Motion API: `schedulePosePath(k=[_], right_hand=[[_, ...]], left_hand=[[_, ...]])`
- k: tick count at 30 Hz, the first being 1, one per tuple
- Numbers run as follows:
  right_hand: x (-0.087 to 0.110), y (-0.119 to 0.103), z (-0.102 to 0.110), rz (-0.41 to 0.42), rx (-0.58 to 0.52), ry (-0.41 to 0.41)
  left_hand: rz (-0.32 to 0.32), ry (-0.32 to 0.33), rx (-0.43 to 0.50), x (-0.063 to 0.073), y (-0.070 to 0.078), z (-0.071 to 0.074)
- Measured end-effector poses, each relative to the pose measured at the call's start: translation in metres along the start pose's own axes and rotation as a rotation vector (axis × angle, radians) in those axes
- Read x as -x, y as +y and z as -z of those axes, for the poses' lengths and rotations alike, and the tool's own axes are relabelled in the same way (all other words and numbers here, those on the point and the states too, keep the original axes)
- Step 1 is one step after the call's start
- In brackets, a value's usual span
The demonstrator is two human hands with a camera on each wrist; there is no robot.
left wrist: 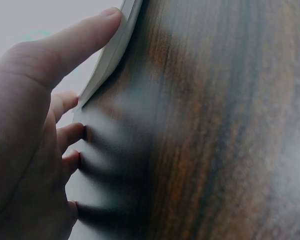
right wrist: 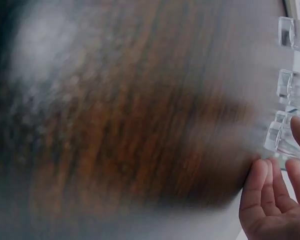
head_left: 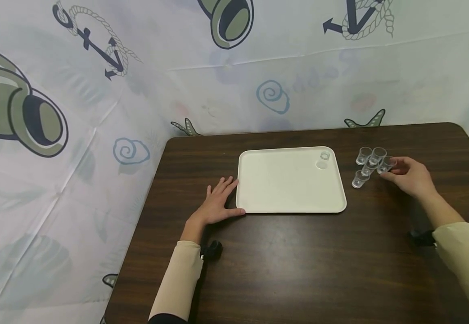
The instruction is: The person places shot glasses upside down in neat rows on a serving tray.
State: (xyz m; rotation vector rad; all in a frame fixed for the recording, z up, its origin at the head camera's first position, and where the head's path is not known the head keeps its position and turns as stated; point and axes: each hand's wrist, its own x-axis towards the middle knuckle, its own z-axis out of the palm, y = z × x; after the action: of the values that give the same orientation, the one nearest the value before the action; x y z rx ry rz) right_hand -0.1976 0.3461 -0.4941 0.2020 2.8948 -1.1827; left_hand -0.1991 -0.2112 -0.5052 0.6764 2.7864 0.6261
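Pinching now with the right hand: has a small clear cup between thumb and fingertips, at the right end of a cluster. Lifted or standing on the table? Cannot tell. Just past the right hand, to its left, see four more clear cups, bunched close and standing on the table. Farther left, on a white tray, near the far right corner, find a lone cup. Early going, by the look of things: one on the tray as done, five left off, counting the pinched one. Over at the tray's near left corner, spreading the fingers of the left hand wide, gripping nothing, touching the rim with the thumb. Beyond all that, just printed cloth.
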Motion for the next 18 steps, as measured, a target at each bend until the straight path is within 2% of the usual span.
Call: schedulePosePath(k=[8, 18], right_hand=[[0.0009, 0.0021, -0.0045, 0.001, 0.018, -0.022], [0.0008, -0.0015, -0.0062, 0.018, 0.053, 0.036]], left_hand=[[0.004, -0.009, -0.001, 0.0005, -0.0003, -0.0007], [0.003, -0.01, 0.0, 0.0005, -0.0002, 0.0009]])
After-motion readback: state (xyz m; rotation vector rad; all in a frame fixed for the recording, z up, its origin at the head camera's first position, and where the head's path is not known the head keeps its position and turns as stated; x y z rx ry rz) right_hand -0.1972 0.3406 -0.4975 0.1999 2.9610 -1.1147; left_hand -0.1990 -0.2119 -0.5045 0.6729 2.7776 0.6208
